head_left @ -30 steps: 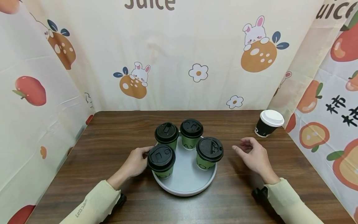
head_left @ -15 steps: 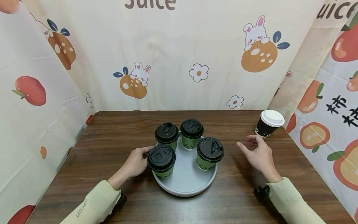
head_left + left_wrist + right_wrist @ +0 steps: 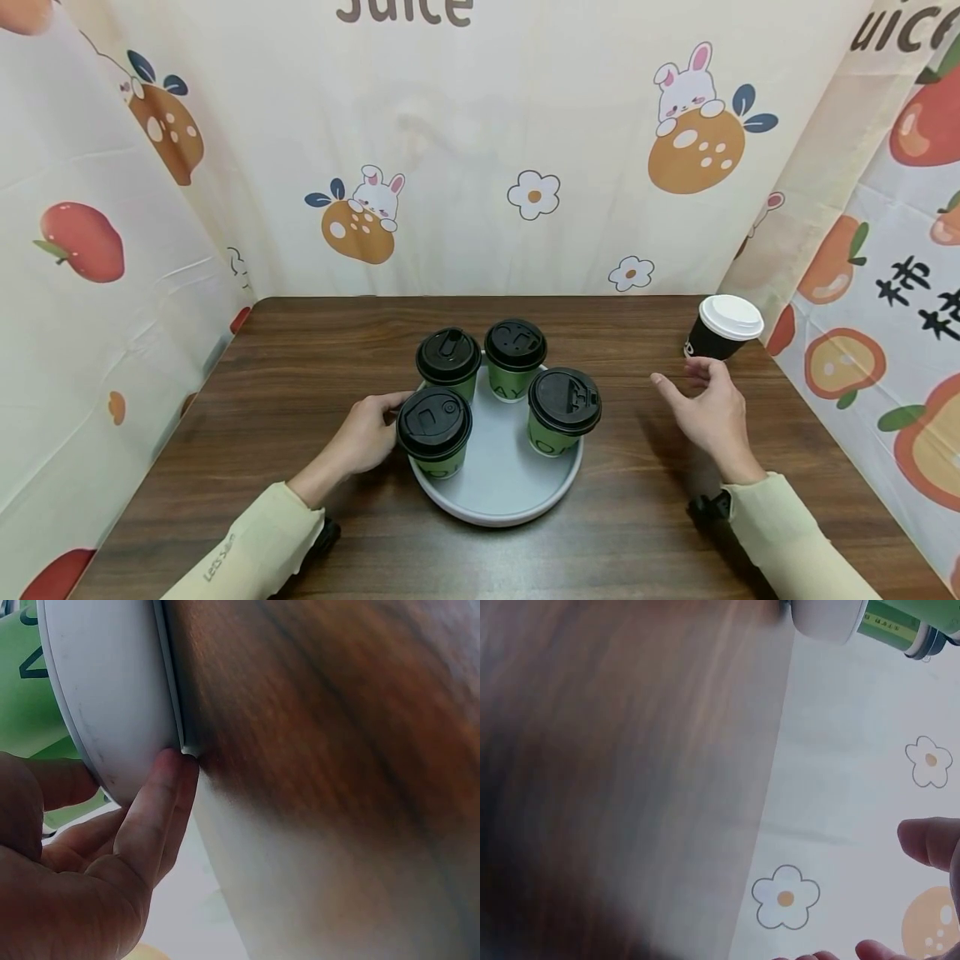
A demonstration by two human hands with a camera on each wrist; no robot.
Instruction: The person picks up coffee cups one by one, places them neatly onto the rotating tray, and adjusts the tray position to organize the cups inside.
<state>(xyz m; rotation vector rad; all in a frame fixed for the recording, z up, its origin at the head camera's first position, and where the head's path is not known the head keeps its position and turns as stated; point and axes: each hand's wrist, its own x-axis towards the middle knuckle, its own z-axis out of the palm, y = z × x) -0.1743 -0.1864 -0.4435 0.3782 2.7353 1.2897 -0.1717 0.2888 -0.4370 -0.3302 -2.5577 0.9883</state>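
Observation:
Several green paper cups with black lids, such as the front left cup [image 3: 434, 432] and the right cup [image 3: 564, 412], stand upright on a round pale grey tray [image 3: 497, 498]. My left hand [image 3: 369, 433] holds the tray's left edge. In the left wrist view, its thumb lies at the rim and its fingers [image 3: 150, 814] run along the outer wall to the underside. My right hand [image 3: 710, 414] is over the table at the right, thumb and fingers apart, holding nothing. Its fingertips overlap the base of a black paper cup [image 3: 712, 340] with a white lid.
The tray sits on a brown wood-grain table [image 3: 300, 375]. A printed curtain [image 3: 465, 125] with rabbits, flowers and fruit closes off the back, and similar cloth hangs at both sides. The black cup stands near the table's back right corner.
My right hand has moved right and slightly away from me, towards the black cup with the white lid. The left hand, tray and green cups have stayed in place.

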